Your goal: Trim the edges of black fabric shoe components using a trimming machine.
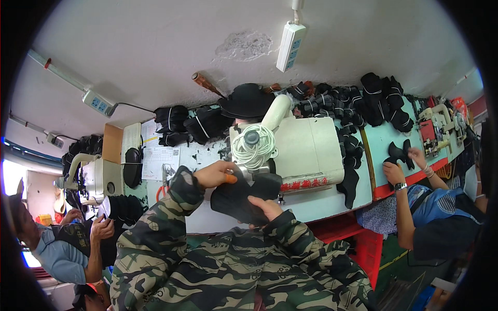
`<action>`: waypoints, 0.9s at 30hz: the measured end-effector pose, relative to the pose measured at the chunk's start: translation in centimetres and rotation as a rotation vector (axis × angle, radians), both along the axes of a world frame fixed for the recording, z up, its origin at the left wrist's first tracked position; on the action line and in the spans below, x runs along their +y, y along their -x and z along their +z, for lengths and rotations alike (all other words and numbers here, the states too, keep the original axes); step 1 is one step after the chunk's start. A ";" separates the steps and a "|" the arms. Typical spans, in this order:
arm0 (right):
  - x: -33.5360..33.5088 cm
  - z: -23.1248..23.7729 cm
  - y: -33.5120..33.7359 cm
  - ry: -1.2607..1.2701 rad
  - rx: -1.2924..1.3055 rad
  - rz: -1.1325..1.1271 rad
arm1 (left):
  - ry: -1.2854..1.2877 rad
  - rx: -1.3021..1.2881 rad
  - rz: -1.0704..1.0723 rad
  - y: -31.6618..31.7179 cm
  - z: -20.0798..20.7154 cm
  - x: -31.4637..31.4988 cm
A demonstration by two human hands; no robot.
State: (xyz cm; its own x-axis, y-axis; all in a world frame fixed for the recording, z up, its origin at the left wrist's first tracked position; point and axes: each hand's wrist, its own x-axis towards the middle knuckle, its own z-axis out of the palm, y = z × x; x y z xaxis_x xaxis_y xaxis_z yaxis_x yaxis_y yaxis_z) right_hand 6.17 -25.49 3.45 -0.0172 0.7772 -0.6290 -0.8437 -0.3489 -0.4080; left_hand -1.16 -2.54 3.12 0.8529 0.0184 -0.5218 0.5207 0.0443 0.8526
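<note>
A floppy black cut piece [233, 201], perhaps a shoe upper part, is spread between my hands at the front of the cream-coloured machine [306, 147]. My left hand [215, 174] grips its upper left edge near the machine's working end, with something orange round a finger. Lower down, my right hand [266, 208] pinches the right side between thumb and fingers. Part of the piece reaches under the machine's head, so its contact there is hidden. On top of the machine hangs a coil of white cord [252, 150].
Bundled black pieces [207, 124] line the wall behind the table [202, 220]. Red-handled scissors [163, 184] and a paper sheet [161, 160] lie left. A wooden-handled tool [205, 82] stands behind. Co-workers sit at left [57, 254] and right [441, 212], each handling black pieces.
</note>
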 end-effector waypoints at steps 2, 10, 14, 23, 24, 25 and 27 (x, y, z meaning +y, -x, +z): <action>0.1 -0.1 -0.1 0.053 -0.085 0.145 | -0.370 -0.012 -0.078 -0.9 -0.4 -1.4; 0.0 -0.9 0.4 0.036 -0.015 0.058 | -0.722 -0.224 -0.091 -2.1 -3.2 -2.5; 0.9 -0.6 0.2 0.019 0.079 0.048 | -0.797 -0.385 -0.014 -1.2 -3.4 -1.6; 0.5 -0.2 2.4 0.214 0.095 -0.095 | 0.301 0.209 0.649 8.8 5.1 -8.6; 0.6 -1.6 4.4 0.146 0.141 -0.258 | 0.282 0.007 0.809 7.3 3.6 -10.2; 0.6 -1.2 4.2 0.150 0.131 -0.213 | 0.256 -0.200 0.975 6.7 2.5 -10.9; 0.2 -1.0 3.5 0.160 0.112 -0.157 | 0.403 -0.178 1.001 7.4 1.3 -9.7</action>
State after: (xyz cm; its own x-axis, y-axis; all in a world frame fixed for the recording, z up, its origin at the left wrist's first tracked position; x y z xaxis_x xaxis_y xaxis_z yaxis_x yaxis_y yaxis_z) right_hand 2.65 -25.25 2.46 0.0195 0.6666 -0.7452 -0.9294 -0.2626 -0.2592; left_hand -8.52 -12.19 4.45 0.6104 0.6009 -0.5161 -0.0354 0.6716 0.7401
